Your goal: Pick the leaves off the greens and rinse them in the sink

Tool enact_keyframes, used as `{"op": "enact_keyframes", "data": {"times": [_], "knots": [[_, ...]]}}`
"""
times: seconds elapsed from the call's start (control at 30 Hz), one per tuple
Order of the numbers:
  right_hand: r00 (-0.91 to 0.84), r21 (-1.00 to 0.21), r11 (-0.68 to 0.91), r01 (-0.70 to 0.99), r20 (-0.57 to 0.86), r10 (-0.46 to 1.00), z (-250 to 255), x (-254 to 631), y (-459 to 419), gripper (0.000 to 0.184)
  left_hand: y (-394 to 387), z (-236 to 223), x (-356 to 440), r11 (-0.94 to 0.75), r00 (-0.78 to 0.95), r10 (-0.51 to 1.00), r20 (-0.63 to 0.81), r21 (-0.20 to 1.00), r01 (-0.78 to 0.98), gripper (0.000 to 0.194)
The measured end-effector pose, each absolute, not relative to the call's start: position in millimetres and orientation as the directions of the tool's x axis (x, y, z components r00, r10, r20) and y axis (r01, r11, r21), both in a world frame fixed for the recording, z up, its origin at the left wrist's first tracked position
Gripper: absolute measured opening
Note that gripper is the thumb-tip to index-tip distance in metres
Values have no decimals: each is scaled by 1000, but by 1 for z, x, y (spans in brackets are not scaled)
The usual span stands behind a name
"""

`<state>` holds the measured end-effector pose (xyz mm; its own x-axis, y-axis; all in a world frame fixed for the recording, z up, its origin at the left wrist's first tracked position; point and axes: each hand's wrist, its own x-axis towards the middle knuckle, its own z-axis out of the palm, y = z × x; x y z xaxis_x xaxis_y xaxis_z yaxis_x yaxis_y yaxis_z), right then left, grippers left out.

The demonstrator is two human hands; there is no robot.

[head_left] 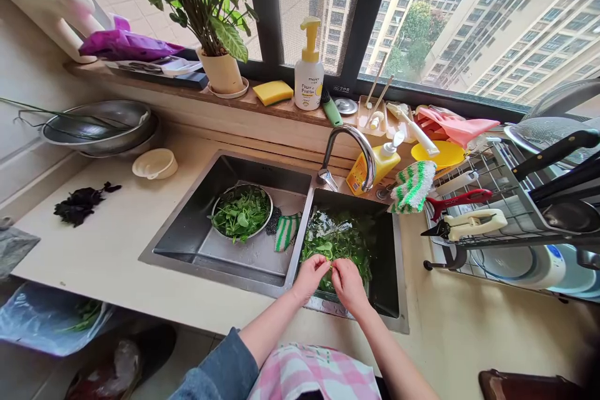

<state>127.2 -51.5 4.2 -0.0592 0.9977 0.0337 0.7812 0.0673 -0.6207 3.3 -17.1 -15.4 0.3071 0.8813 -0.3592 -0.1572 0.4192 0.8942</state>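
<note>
Over the front of the right sink basin point(387, 262), my left hand point(312, 276) and my right hand point(347, 282) come close together, fingers pinched. Between their fingertips is a small green stem with leaves point(328, 253), partly hidden by the fingers. Leafy greens point(349, 239) float in water just beyond and below my hands. In the left basin point(187, 234) stands a round metal bowl point(270, 215) heaped with picked greens point(241, 212). Beside that bowl lie a dark scouring pad point(272, 220) and a green-and-white striped cloth point(287, 232).
A chrome faucet point(349, 131) arches behind the right basin, near a yellow bottle point(375, 165). On the right stands a dish rack point(492, 200) with knives and scissors point(469, 225). Dark leaves point(79, 203) and a cream bowl point(154, 164) rest on the left counter. A plastic bag point(47, 319) hangs below.
</note>
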Motion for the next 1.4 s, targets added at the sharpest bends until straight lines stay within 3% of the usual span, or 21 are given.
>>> {"op": "enact_keyframes", "data": {"times": [0.17, 0.23, 0.3, 0.37, 0.5, 0.7, 0.8, 0.9, 1.0, 1.07, 1.13, 1.27, 1.4], "knots": [[332, -843, -346, 411, -216, 918, -21, 108, -43, 21, -15, -18, 7, 311, 280, 918, -281, 948, -68, 22], [438, -886, -403, 230, -276, 856, -23, 110, -39, 21, -15, -19, 4, 285, 299, 916, -266, 958, -21, 21], [474, -912, -372, 171, -255, 843, -18, 118, -35, 23, -14, -18, 0, 275, 332, 905, -268, 961, 27, 22], [365, -920, -259, 294, -142, 920, -7, 130, -33, 24, -12, -16, -4, 280, 374, 884, -281, 958, 57, 23], [-82, -802, 64, 594, 19, 996, 20, 145, -26, 19, 0, -4, -8, 284, 483, 830, -277, 957, 60, 24], [-239, -701, 194, 687, 34, 970, 44, 146, -7, 15, 25, 15, -5, 390, 526, 765, -372, 917, 82, 32], [-213, -679, 171, 714, 22, 977, 42, 141, -2, 12, 30, 18, -2, 343, 478, 818, -319, 938, 38, 32], [-39, -731, 8, 683, -26, 999, 30, 138, 4, 12, 32, 20, 1, 285, 437, 860, -263, 958, 18, 30], [309, -847, -229, 480, -81, 948, 15, 140, 7, 15, 31, 22, 0, 328, 417, 861, -291, 944, -19, 28], [423, -900, -288, 328, -133, 897, 9, 142, 2, 18, 30, 21, -3, 418, 353, 862, -363, 904, -90, 29], [382, -924, -261, 279, -143, 913, 7, 139, -10, 19, 27, 18, -7, 493, 272, 857, -438, 849, -189, 32], [201, -896, -150, 417, -70, 977, 7, 117, -41, 22, 13, 8, -14, 580, 260, 814, -520, 761, -292, 35], [222, -842, -188, 506, -83, 971, -2, 97, -57, 18, -9, -2, -19, 643, 294, 766, -572, 680, -352, 33]]}}
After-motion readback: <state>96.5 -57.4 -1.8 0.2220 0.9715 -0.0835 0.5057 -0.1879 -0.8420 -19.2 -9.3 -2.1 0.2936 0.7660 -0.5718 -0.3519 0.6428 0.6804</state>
